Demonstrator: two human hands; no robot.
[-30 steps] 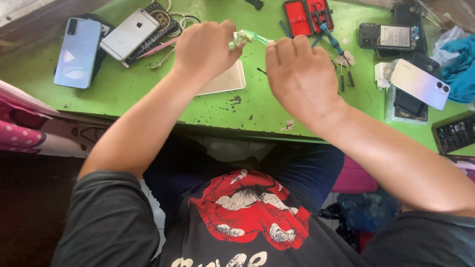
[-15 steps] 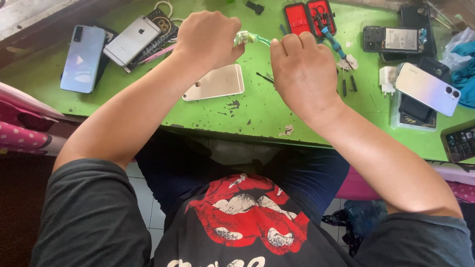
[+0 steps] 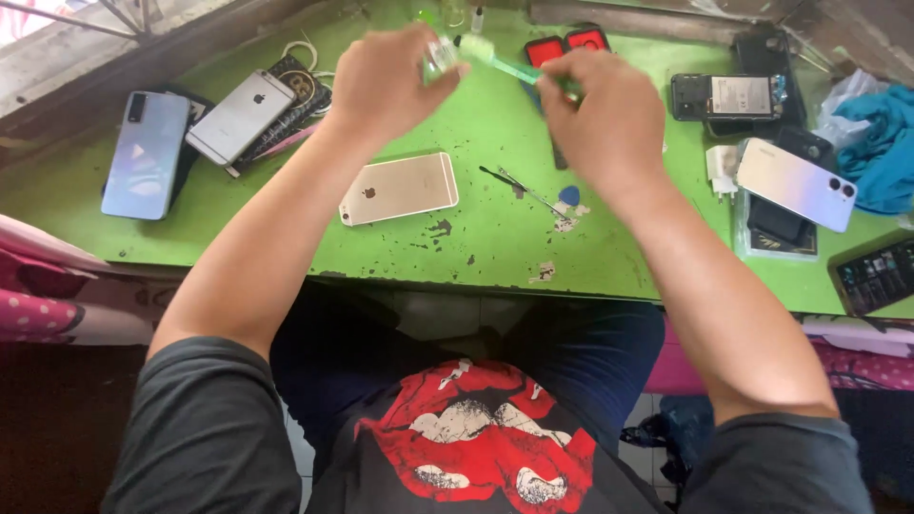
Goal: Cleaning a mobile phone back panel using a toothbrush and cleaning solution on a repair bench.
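Green worktable (image 3: 495, 238); translucent green toothbrush (image 3: 505, 65), white bristles, slightly blurred.

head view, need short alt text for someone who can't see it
Over a green workbench, the right hand holds a green brush to a small item in the left hand. A gold phone lies face down below, other phones around.

A gold phone (image 3: 399, 187) lies face down on the green table (image 3: 495, 238); tweezers (image 3: 522, 187) beside it, more phones (image 3: 145, 154) left.
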